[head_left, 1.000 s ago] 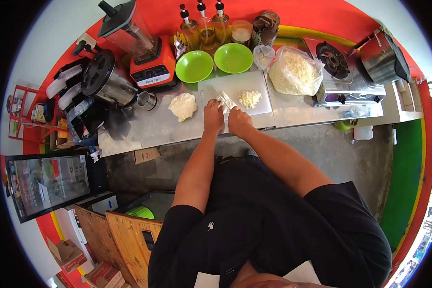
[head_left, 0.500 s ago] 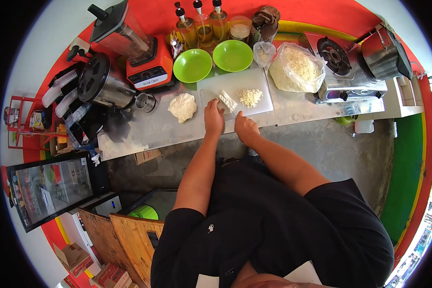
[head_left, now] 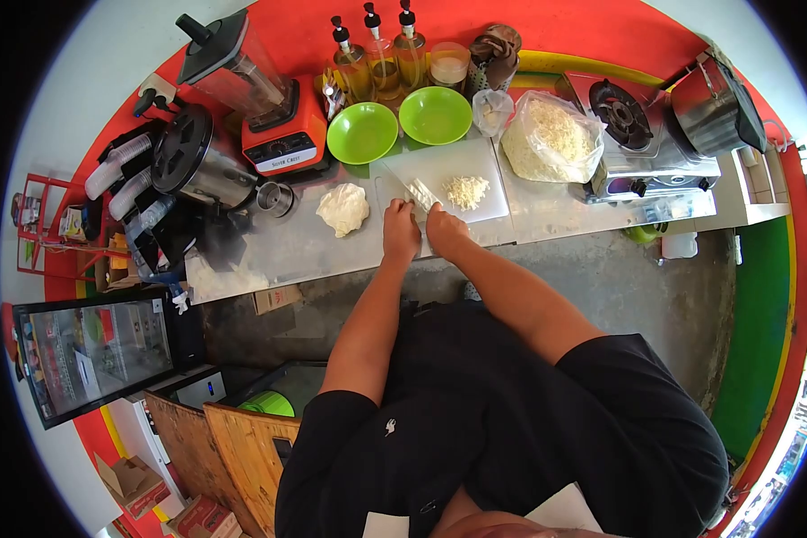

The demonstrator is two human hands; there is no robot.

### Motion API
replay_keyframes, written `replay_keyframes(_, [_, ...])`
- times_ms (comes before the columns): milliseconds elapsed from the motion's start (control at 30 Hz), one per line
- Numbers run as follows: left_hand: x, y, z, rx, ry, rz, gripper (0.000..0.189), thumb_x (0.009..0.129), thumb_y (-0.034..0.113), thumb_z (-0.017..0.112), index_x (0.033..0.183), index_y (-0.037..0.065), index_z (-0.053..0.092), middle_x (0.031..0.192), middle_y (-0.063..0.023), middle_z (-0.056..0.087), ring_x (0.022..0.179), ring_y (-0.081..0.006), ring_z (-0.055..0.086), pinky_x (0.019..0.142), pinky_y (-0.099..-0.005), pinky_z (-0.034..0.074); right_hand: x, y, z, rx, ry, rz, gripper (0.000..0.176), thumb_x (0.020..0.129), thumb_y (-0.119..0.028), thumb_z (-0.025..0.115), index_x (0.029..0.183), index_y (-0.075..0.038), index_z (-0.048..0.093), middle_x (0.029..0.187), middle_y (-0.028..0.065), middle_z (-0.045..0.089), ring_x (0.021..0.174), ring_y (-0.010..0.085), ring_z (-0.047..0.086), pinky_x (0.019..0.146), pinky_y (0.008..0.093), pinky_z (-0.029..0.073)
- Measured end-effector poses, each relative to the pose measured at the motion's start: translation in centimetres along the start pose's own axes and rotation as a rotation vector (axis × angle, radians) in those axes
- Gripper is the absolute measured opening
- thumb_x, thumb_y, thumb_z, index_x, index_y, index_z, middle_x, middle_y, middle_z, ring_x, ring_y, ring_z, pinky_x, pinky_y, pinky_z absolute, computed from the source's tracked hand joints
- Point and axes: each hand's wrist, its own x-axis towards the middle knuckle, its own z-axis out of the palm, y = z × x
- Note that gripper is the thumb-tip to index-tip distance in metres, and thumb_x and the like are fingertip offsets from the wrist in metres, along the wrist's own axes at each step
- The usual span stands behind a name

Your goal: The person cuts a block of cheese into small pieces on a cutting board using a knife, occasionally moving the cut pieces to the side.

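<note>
Single head-worn camera, looking forward and steeply down from above the wearer. Wide fisheye view is bending the red wall (head_left: 592,38) into an arc at the top, black filling the corners. Black shirt (head_left: 502,412) is sitting closest, taking up the lower centre. Left hand (head_left: 402,237) and right hand (head_left: 446,231) are showing farther off, just above mid-frame; metal counter (head_left: 287,251) is running across beyond the shirt.

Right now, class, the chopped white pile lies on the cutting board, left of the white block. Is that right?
Not quite: the chopped white pile lies on the cutting board, but to the right of the white block, as the head view shows.
</note>
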Motion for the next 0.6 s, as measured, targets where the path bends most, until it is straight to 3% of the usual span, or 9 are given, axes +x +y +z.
replay_keyframes(167, [-0.2,-0.6,0.4,-0.082,0.053,0.011,0.028,0.084,-0.005,0.06,0.112,-0.002,0.067,0.113,-0.0183,0.061,0.104,-0.0405,0.058,0.089,-0.045,0.049,-1.0,-2.9,-4.2,-0.026,-0.132,0.002,0.039,0.087,-0.007,0.064,0.119,0.01,0.049,0.117,0.0302,0.066,0.111,0.0406,0.067,0.092,0.044,0.056])
replay_keyframes(267, [-0.3,-0.3,0.1,-0.129,0.086,-0.017,0.027,0.084,-0.005,0.062,0.111,-0.001,0.066,0.111,-0.019,0.062,0.102,-0.041,0.059,0.088,-0.0456,0.049,-1.3,-2.7,-3.4,0.018,-0.109,0.031,0.043,0.084,-0.005,0.067,0.119,0.012,0.05,0.117,0.0308,0.066,0.111,0.0409,0.067,0.093,0.0431,0.056])
replay_keyframes(467, [-0.5,-0.6,0.6,-0.13,0.15,-0.047,0.022,0.083,-0.001,0.067,0.105,0.0,0.068,0.102,-0.0169,0.063,0.094,-0.0372,0.064,0.08,-0.0438,0.051,-3.0,-1.2,-1.0,0.041,-0.127,0.042,0.038,0.087,-0.002,0.062,0.119,0.011,0.047,0.115,0.0331,0.065,0.11,0.0448,0.066,0.093,0.0465,0.054])
replay_keyframes(600, [-0.4,-0.5,0.6,-0.096,0.152,-0.048,0.016,0.083,0.001,0.066,0.099,-0.001,0.069,0.101,-0.0168,0.063,0.094,-0.0382,0.063,0.081,-0.0438,0.051,-3.6,-0.8,0.2,0.021,-0.147,0.066,0.035,0.09,-0.006,0.06,0.119,0.008,0.045,0.115,0.031,0.067,0.11,0.0416,0.067,0.094,0.0446,0.055])
